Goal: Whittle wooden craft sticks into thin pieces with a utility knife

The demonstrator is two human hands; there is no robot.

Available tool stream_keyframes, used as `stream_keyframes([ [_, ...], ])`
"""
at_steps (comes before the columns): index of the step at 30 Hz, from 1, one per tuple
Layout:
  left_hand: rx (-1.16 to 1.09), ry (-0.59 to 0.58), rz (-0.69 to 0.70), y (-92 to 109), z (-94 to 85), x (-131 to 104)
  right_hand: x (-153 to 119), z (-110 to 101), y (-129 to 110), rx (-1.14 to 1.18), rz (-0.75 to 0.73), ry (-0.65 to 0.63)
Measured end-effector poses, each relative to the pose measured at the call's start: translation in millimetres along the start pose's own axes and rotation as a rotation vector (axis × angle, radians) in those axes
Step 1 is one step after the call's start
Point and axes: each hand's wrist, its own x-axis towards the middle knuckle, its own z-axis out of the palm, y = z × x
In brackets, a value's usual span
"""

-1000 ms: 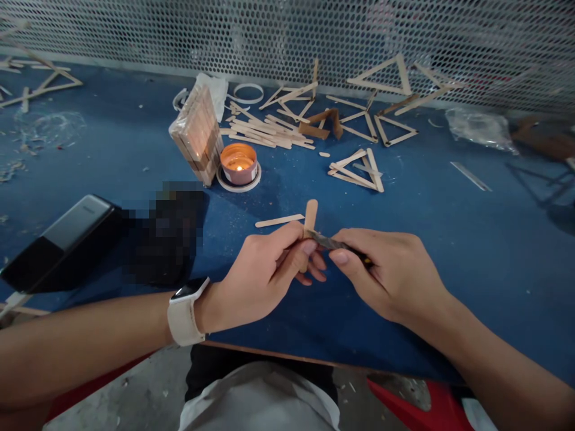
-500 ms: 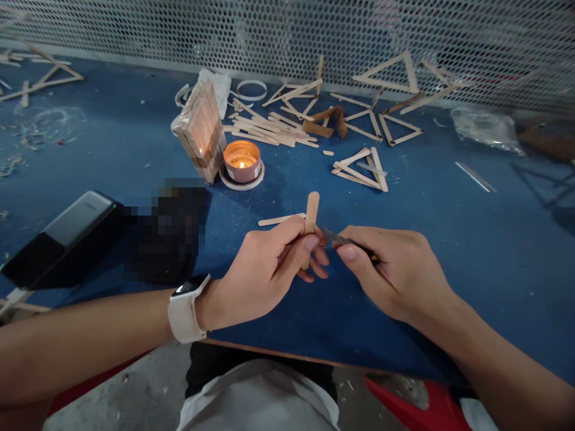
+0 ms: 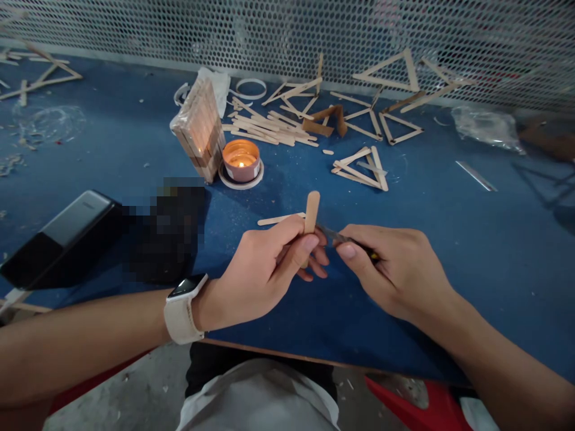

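Observation:
My left hand pinches a wooden popsicle stick between thumb and fingers, its rounded top end pointing up and away. My right hand is closed around a utility knife with a dark handle and a bit of yellow. The blade points left and meets the stick's right side near my left fingertips; whether it cuts in is hidden. Behind my left hand another popsicle stick lies flat on the blue table.
A lit candle burns beside a wrapped bundle of sticks. Loose sticks and stick triangles lie at the back, before a perforated metal screen. A power bank and a blurred dark object sit left.
Almost nothing differs. Both hands keep the stick and the knife in nearly the same place; my left wrist has shifted very slightly left.

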Motion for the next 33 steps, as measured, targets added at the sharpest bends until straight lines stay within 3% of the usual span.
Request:
stream_keyframes([
  [33,0.187,-0.078,0.044,2.5,-5.1,4.8,-0.7,0.5,-1.2,-0.017,-0.021,0.005],
])
